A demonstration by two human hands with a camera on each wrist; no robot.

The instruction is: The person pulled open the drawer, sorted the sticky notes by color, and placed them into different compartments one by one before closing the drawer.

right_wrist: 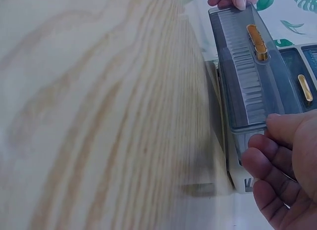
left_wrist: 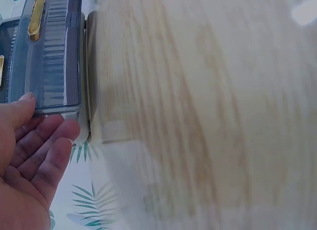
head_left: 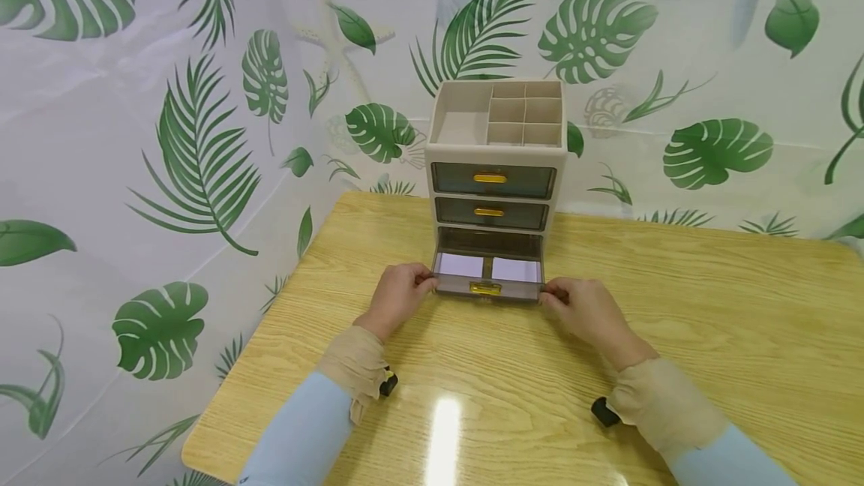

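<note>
A cream desktop organizer (head_left: 496, 152) stands on the table, its bottom drawer (head_left: 459, 286) pulled out. That drawer is see-through grey with a gold handle (head_left: 485, 289). Two flat pale stacks (head_left: 461, 265) lie side by side in it; their kind is unclear. My left hand (head_left: 398, 292) holds the drawer's left front corner, with the thumb (left_wrist: 25, 105) on the front face and the fingers by the side. At the right front corner, my right hand (head_left: 586, 310) grips in the same way, its thumb (right_wrist: 280, 122) against the front.
Two closed drawers with gold handles, an upper one (head_left: 523, 181) and a middle one (head_left: 520, 214), sit above. Open compartments (head_left: 525, 111) top the organizer. The wood-grain table (head_left: 675, 298) meets a leaf-patterned wall covering (head_left: 378, 21) at the back and left.
</note>
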